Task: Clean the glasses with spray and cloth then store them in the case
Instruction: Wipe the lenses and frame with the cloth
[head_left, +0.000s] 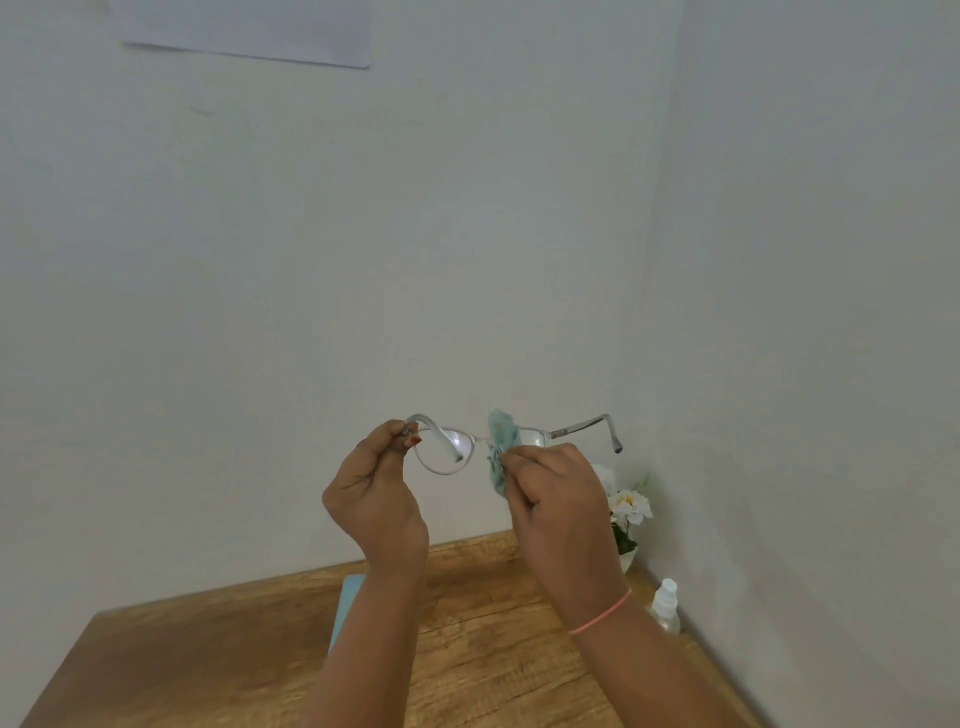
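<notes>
Holding a pair of clear-framed glasses (447, 451) up in mid-air, a person works on the lenses with both hands raised above a wooden table (208, 654). The left hand (374, 499) has its grip closed in a pinch on the frame's outer corner, by the hinge of one folded-out arm. The right hand (556, 499), a pink band (602, 614) at its wrist, has its grip closed on a pale green cloth (500, 441) bunched over the other lens, near the bridge.

The glasses look light and thin – easily bent at the arms and quick to smudge – so the rim and hinge corners seem the safest places to hold, with fingers kept off the glass. The cloth is soft and limp and needs pinching from both sides of the lens.

Below and beyond the hands, a light blue object (347, 597), probably the case, lies on the table and is partly hidden by the left forearm. A small spray bottle (666, 603) stands at the table's right edge by the wall, with white flowers (629, 506) in the corner behind it. Farther back is a plain wall (363, 260) with a sheet of paper (249, 26) fixed high up.
</notes>
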